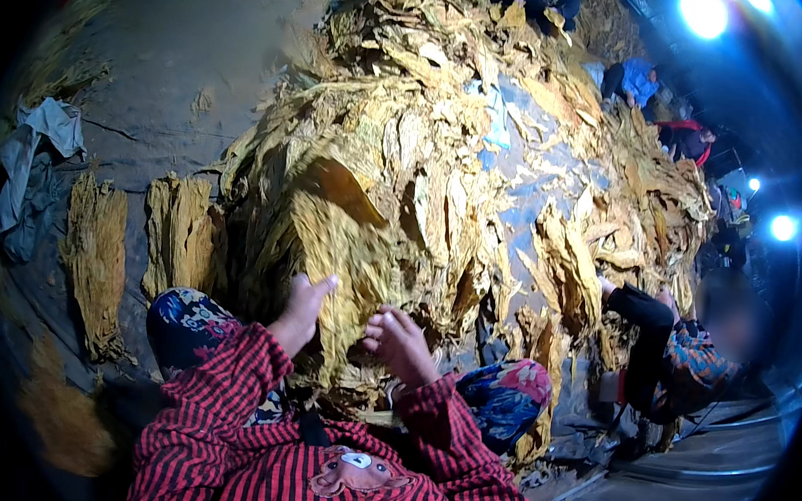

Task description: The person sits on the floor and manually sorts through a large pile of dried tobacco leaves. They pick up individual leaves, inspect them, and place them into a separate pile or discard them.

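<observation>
My left hand (301, 313) grips a wide, dried yellow-brown leaf, apparently tobacco (329, 246), its thumb lying across the front. The leaf stands up between my knees and is partly blurred; a darker brown leaf (346, 188) shows behind its top. At the leaf's lower right is my right hand (399, 340), fingers partly curled; whether they pinch anything cannot be made out. Beyond both hands rises a large heap of dried leaves (408, 141). To my left, two flat bundles of leaves (95, 259) (180, 233) lie on a dark ground sheet.
A person (690, 364) sits close on my right, hands at the heap's edge. Others work farther off, one in blue (637, 82). Grey cloth (39, 139) lies at far left. Dark ground sheet (177, 85) stretches beyond the left bundles. Metal bars (711, 473) run at lower right.
</observation>
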`<state>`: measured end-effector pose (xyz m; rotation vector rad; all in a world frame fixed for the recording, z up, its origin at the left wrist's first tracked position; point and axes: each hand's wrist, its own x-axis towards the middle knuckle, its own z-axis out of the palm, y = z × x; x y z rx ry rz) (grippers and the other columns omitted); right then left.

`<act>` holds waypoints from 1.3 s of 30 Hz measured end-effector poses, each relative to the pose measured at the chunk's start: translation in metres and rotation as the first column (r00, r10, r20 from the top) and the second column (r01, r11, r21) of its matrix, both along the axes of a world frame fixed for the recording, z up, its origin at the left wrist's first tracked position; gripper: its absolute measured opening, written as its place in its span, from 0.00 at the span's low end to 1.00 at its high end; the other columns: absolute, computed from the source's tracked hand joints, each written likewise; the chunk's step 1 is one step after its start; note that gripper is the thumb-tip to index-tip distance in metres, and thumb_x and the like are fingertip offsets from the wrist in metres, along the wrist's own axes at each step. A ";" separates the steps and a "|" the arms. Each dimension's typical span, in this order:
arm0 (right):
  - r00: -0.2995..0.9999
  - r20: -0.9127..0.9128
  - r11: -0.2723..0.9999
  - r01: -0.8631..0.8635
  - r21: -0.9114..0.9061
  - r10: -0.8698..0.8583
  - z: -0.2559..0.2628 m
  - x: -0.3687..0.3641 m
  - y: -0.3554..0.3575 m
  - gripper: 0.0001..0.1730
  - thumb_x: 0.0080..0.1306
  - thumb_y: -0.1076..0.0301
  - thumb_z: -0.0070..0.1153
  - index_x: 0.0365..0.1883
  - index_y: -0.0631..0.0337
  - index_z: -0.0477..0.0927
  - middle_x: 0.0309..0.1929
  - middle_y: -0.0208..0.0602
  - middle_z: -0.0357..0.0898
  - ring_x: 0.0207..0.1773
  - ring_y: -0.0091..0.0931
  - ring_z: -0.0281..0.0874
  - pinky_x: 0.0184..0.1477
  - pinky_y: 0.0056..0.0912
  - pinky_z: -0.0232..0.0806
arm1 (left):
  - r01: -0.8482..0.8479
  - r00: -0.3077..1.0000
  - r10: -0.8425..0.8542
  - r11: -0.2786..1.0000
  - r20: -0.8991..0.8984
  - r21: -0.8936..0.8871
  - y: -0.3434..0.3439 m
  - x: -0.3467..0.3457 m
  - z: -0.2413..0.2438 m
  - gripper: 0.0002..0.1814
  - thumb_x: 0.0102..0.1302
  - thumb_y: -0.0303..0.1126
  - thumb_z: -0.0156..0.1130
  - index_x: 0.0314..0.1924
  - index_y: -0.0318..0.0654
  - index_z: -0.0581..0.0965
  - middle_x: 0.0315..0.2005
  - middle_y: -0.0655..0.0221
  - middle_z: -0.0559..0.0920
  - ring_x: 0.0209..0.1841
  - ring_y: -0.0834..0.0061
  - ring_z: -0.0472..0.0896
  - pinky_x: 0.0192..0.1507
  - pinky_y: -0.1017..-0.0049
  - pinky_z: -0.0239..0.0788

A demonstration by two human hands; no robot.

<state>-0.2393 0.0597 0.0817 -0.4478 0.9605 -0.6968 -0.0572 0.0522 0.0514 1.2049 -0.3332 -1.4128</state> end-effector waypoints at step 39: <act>0.934 0.078 0.902 0.310 0.301 -0.348 -0.026 0.027 -0.030 0.13 0.55 0.71 0.50 0.40 0.63 0.71 0.36 0.37 0.74 0.39 0.32 0.72 0.47 0.35 0.65 | -0.206 0.913 0.198 0.978 0.356 -0.015 -0.001 0.052 0.009 0.10 0.55 0.31 0.61 0.30 0.30 0.74 0.26 0.72 0.76 0.28 0.81 0.70 0.34 0.77 0.62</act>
